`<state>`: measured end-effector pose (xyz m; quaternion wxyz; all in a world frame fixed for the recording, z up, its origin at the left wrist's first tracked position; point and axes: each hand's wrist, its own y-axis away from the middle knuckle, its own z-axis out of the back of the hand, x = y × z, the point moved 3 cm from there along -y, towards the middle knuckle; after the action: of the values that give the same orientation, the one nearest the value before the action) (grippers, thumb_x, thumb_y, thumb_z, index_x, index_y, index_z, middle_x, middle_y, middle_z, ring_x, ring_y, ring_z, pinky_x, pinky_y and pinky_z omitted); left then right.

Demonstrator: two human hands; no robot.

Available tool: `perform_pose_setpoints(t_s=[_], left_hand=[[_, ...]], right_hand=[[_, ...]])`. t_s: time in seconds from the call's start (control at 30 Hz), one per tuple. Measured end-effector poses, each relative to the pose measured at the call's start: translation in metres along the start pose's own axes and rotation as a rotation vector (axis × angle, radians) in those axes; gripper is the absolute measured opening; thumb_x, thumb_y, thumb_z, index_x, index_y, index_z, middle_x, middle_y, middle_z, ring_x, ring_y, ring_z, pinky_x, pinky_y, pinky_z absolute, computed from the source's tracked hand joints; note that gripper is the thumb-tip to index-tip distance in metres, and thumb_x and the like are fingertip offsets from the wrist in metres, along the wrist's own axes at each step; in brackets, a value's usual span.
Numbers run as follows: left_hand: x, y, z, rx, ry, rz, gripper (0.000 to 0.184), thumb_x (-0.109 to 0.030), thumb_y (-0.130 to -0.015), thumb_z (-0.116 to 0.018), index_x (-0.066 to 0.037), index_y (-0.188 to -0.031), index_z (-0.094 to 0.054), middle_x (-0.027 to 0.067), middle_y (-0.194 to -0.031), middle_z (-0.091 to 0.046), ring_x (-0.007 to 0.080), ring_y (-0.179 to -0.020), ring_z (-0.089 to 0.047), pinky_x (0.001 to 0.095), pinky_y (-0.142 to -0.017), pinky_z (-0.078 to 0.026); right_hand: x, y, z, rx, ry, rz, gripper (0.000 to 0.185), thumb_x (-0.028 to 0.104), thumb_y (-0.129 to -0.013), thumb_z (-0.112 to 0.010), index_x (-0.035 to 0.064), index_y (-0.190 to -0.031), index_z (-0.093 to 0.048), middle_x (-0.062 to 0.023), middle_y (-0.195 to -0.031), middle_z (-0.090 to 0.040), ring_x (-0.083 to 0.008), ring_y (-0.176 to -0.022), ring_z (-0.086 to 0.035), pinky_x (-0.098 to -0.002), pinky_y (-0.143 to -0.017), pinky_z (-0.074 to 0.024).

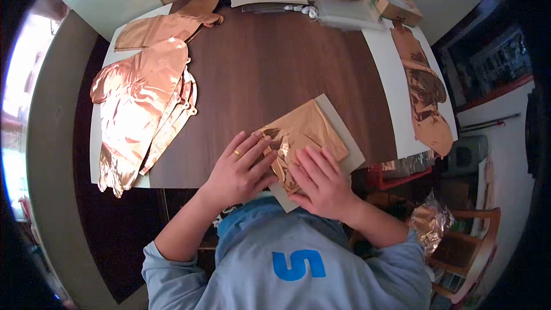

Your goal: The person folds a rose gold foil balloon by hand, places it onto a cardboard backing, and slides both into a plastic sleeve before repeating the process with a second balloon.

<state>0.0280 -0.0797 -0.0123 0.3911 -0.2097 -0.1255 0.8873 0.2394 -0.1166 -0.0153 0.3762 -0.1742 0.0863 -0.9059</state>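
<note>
Mid-frame, my left grip and right grip lie spread on folded foil; uneven pressure could skew it.

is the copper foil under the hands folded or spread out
Folded: the copper foil forms a compact, straight-edged packet on the pale card, with the left hand and right hand on it.

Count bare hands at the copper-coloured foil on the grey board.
2: the left hand at the foil's left edge, the right hand over its near side. No others visible.
</note>
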Motion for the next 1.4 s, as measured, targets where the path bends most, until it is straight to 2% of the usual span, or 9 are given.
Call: perform_pose_setpoints(t_s=[0.1,0.2,0.5,0.6,0.77,0.87,0.9,1.2,1.4], left_hand=[[0.001,0.000,-0.002,-0.018,0.016,-0.009,0.048,-0.031,-0.076,-0.079,-0.007,-0.115,-0.067,0.0138,-0.129,-0.060,0.0348,-0.125,-0.054,0.0532,-0.107,-0.041],[-0.001,0.001,0.000,-0.038,0.009,-0.058,0.042,-0.027,-0.075,-0.078,-0.006,-0.111,-0.069,0.0130,-0.123,-0.063,0.0336,-0.121,-0.058,0.0520,-0.105,-0.043],[0.001,0.001,0.001,-0.011,0.038,-0.175,0.028,-0.018,-0.077,-0.072,-0.006,-0.103,-0.071,0.0128,-0.115,-0.066,0.0311,-0.112,-0.063,0.0489,-0.101,-0.047],[0.003,-0.001,0.000,0.007,0.050,-0.104,0.027,-0.022,-0.079,-0.072,-0.007,-0.101,-0.071,0.0125,-0.114,-0.065,0.0308,-0.112,-0.062,0.0509,-0.103,-0.044],[-0.035,-0.025,0.012,0.098,-0.035,0.310,0.045,-0.043,-0.082,-0.069,-0.005,-0.106,-0.068,0.0159,-0.124,-0.059,0.0355,-0.125,-0.051,0.0591,-0.108,-0.033],[-0.055,-0.045,-0.004,-0.050,-0.138,0.399,0.065,-0.055,-0.084,-0.062,0.000,-0.120,-0.060,0.0218,-0.133,-0.052,0.0423,-0.130,-0.043,0.0623,-0.109,-0.028],[-0.061,-0.051,-0.011,-0.034,-0.141,0.434,0.079,-0.059,-0.086,-0.058,0.004,-0.134,-0.048,0.0269,-0.142,-0.043,0.0472,-0.135,-0.036,0.0614,-0.112,-0.023],[-0.045,-0.028,-0.044,0.000,-0.157,0.463,0.087,-0.062,-0.086,-0.056,0.003,-0.143,-0.042,0.0282,-0.152,-0.033,0.0460,-0.143,-0.027,0.0586,-0.116,-0.015],[-0.048,-0.022,-0.040,0.035,-0.120,0.415,0.088,-0.064,-0.086,-0.054,0.002,-0.143,-0.043,0.0277,-0.152,-0.034,0.0459,-0.144,-0.025,0.0578,-0.116,-0.016]], right_hand=[[0.005,-0.002,-0.001,-0.055,0.074,0.150,0.048,0.034,-0.085,-0.069,-0.0001,-0.120,-0.063,-0.0211,-0.130,-0.058,-0.0357,-0.122,-0.056,-0.0505,-0.106,-0.0427],[0.010,-0.006,0.001,-0.082,0.140,0.262,0.037,0.028,-0.090,-0.063,-0.0005,-0.113,-0.066,-0.0188,-0.121,-0.064,-0.0330,-0.116,-0.060,-0.0459,-0.101,-0.0479],[0.012,-0.012,0.003,-0.052,0.151,0.394,0.037,0.019,-0.079,-0.057,-0.0019,-0.108,-0.066,-0.0199,-0.119,-0.066,-0.0329,-0.116,-0.061,-0.0469,-0.104,-0.0451],[0.005,-0.015,0.005,-0.043,-0.082,0.351,0.036,0.020,-0.080,-0.062,-0.0013,-0.109,-0.066,-0.0171,-0.116,-0.066,-0.0318,-0.114,-0.061,-0.0465,-0.102,-0.0455],[-0.052,-0.014,0.037,-0.178,-0.085,-0.086,0.036,0.018,-0.081,-0.072,0.0005,-0.112,-0.065,-0.0166,-0.120,-0.062,-0.0333,-0.113,-0.059,-0.0447,-0.100,-0.0460],[-0.070,-0.013,0.040,-0.230,-0.054,-0.241,0.037,0.018,-0.082,-0.073,0.0015,-0.114,-0.063,-0.0176,-0.123,-0.059,-0.0354,-0.111,-0.058,-0.0442,-0.098,-0.0466],[-0.074,-0.013,0.039,-0.240,-0.060,-0.262,0.037,0.017,-0.083,-0.072,0.0018,-0.115,-0.062,-0.0180,-0.122,-0.058,-0.0362,-0.109,-0.058,-0.0442,-0.097,-0.0468],[-0.083,0.006,0.050,-0.070,-0.248,-0.669,0.047,0.017,-0.080,-0.076,0.0021,-0.120,-0.057,-0.0165,-0.103,-0.058,-0.0345,-0.089,-0.061,-0.0428,-0.078,-0.0508],[-0.076,0.021,0.048,0.006,-0.298,-0.772,0.038,0.023,-0.080,-0.077,0.0035,-0.108,-0.060,-0.0133,-0.090,-0.061,-0.0300,-0.079,-0.062,-0.0406,-0.068,-0.0507]])
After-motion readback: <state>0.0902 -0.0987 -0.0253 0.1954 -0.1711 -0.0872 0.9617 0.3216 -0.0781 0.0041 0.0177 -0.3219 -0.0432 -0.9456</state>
